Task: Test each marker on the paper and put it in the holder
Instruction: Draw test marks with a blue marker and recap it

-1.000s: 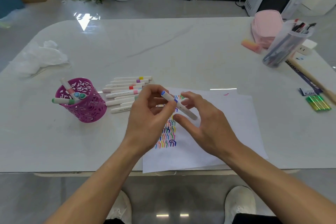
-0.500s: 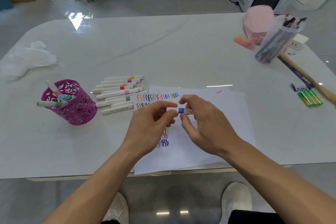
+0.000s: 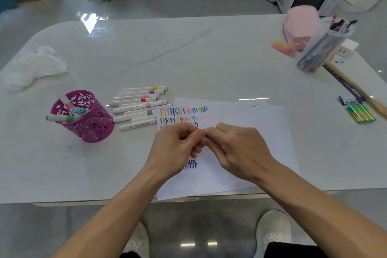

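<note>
My left hand (image 3: 178, 146) and my right hand (image 3: 236, 148) meet over the white paper (image 3: 240, 132), both pinched on a blue marker (image 3: 207, 136). Only a small blue bit of it shows between the fingertips; the rest is hidden in my hands. The paper carries rows of coloured squiggles along its left part. Several white markers (image 3: 138, 104) with coloured bands lie in a row left of the paper. Further left stands the purple perforated holder (image 3: 90, 123) with a few markers sticking out of it.
A crumpled white plastic bag (image 3: 31, 67) lies at the far left. At the right are a pink pouch (image 3: 301, 25), a clear tub of pens (image 3: 322, 46), an orange eraser (image 3: 283, 47), a wooden stick (image 3: 360, 92) and green pens (image 3: 361, 113).
The marker went from tilted and mostly visible to nearly hidden. Both hands have closed in on it and dropped lower over the paper.
</note>
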Motion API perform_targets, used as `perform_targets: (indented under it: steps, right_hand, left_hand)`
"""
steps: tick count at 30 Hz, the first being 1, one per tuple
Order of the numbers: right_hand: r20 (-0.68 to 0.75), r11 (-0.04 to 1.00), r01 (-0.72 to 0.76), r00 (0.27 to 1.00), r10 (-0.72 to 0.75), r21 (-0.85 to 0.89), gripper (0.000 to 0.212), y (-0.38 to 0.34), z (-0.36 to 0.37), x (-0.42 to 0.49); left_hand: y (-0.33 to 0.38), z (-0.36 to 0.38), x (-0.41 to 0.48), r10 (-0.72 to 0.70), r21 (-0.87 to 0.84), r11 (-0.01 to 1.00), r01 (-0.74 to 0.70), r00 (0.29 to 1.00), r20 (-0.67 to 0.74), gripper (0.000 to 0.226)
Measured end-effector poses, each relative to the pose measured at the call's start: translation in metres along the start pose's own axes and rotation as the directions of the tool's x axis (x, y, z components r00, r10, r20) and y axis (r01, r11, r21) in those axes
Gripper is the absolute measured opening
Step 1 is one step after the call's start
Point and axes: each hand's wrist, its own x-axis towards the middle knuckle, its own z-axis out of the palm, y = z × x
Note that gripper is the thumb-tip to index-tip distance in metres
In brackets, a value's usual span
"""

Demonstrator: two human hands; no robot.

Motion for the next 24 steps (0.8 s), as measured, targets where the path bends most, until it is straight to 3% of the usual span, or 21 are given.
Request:
perform_targets:
  steps: [6,12,17,20,24]
  right_hand:
    - [-0.068,1.0,-0.021,0.997,0.02,-0.01,0.04,-0.002,0.003,0.001]
    - [-0.045,0.998,-0.069,0.997,0.069,0.015,0.043,-0.003,0.007,-0.001]
    - [-0.025,0.986,-0.107,0.994,0.111,0.129,0.052,0.005,-0.001,0.001]
    - [0.034,0.967,-0.199,0.98,0.196,0.162,0.061,0.009,-0.002,0.002]
    - [0.118,0.933,-0.282,0.958,0.261,0.226,0.037,0.012,0.001,0.005]
  left_hand:
    - [0.0,0.003,-0.001,0.013,0.009,1.0,-0.012,0.997,-0.072,0.022]
    - [-0.001,0.007,-0.002,0.017,0.059,0.998,-0.011,0.994,-0.112,0.023]
    - [0.001,-0.005,0.001,0.003,-0.062,0.998,-0.01,0.994,-0.113,0.013]
    - [-0.001,-0.008,0.005,-0.019,-0.079,0.997,0.005,0.983,-0.181,0.014]
    - [-0.007,-0.007,0.008,0.014,0.064,0.998,0.003,0.964,-0.265,0.011]
